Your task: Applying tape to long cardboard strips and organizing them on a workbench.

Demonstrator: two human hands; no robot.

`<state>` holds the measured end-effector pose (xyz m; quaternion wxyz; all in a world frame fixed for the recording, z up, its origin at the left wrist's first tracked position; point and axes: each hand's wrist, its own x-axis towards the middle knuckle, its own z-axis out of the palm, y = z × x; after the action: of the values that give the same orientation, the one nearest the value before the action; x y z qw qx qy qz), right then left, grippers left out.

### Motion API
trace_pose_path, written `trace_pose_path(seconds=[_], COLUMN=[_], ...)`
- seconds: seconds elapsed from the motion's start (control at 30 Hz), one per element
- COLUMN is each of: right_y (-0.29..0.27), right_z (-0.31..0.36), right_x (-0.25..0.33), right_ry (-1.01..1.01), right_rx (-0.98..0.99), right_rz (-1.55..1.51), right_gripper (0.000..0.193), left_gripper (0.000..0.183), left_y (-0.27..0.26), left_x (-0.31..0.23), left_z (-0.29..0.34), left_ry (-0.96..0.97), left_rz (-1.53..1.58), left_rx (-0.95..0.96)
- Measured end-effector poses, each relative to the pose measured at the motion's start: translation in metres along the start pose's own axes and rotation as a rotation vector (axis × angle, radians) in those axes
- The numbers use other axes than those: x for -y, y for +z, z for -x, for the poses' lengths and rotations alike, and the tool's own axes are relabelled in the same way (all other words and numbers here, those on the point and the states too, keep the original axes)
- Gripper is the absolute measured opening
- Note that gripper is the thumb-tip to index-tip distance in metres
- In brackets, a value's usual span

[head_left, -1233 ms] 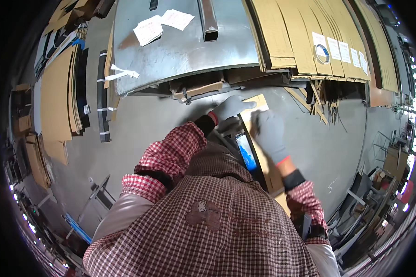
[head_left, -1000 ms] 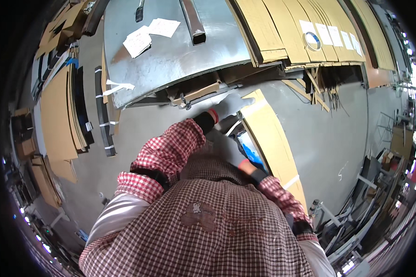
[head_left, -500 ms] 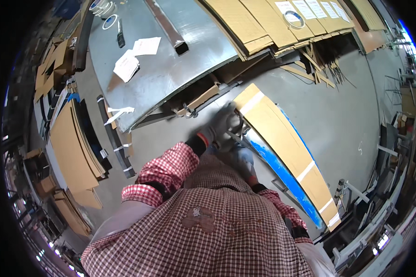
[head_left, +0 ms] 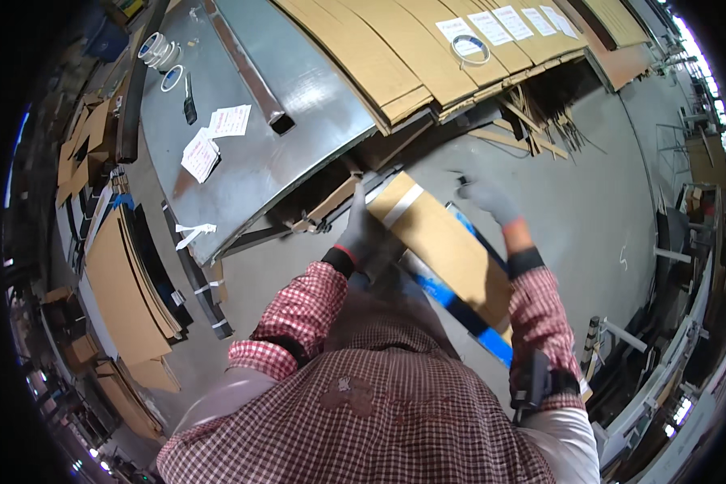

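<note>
A long cardboard-wrapped package (head_left: 448, 242) with white tape bands lies slantwise in front of me on a blue support (head_left: 440, 292). My left hand (head_left: 365, 230), in a grey glove, rests against the package's left end with its fingers stretched out along it. Beyond the far side of the package, above the floor, my right hand (head_left: 488, 199) is raised, also gloved and smeared by motion. At its fingertips shows a small dark thing (head_left: 461, 181), too blurred to name. My right forearm covers the package's near right part.
A metal-topped table (head_left: 298, 113) holds a rusty square tube (head_left: 246, 64), tape rolls (head_left: 157, 52), a brush (head_left: 189, 101), paper labels (head_left: 200, 155) and cardboard-wrapped packs (head_left: 403, 48). Cardboard sheets (head_left: 121, 274) stand at left. Wood strips (head_left: 532, 121) lie under the table's right part.
My right hand has swung up from beside my lap to beyond the package's far side. My left hand has shifted slightly left at the package's end. The view has turned a little.
</note>
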<state>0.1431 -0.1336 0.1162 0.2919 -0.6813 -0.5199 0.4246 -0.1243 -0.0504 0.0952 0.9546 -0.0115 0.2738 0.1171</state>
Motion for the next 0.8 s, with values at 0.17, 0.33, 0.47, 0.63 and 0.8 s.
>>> trace_pose_path(seconds=[0.17,0.33,0.47,0.63,0.8], right_y=[0.038,0.035,0.038,0.022,0.027], right_z=[-0.081,-0.092,-0.105,-0.113,-0.096], right_x=[0.011,-0.031,0.005,0.072,0.159], right_ry=[0.333,-0.089,-0.294,-0.619,-0.908], right_rx=[0.760,0.633,0.314,0.069,0.213], right_rz=[-0.162,0.158,0.891,1.073,1.161], right_gripper=[0.069,0.016,0.013,0.013,0.011], left_gripper=[0.062,0.026,0.041,0.047,0.050], left_y=[-0.080,0.003,0.066,0.047,0.050], left_x=[-0.010,0.042,0.101,0.106,0.107], left_z=[-0.027,0.022,-0.011,-0.023,-0.030], left_ry=[0.292,1.162,1.105,0.949,0.901], left_rz=[-0.178,-1.180,-2.272,-2.309,-2.357], left_rx=[-0.261,-0.436,-0.060,-0.004,-0.038])
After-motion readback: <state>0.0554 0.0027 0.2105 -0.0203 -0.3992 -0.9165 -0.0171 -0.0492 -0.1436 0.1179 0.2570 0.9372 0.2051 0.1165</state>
